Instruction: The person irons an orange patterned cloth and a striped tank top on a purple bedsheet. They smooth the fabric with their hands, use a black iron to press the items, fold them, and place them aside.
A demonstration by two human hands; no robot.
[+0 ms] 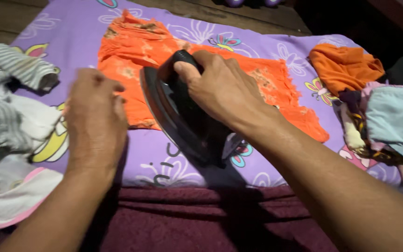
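Purple butterfly sheet carries an orange garment lying crosswise; right hand grips the black iron atop it, left hand flat, pressing its near-left edge.

The right hand is wrapped around the handle of a black iron, which is tipped up on its side over an orange garment. The garment lies spread flat on a purple sheet printed with butterflies and flowers. The left hand lies flat, palm down, on the garment's near left edge, just beside the iron. To the left sits a heap of grey striped and white clothes. To the right lies a pile of mixed clothes, with an orange piece on top and a pale blue one beside it. A dark maroon cloth covers the near edge, below the sheet.
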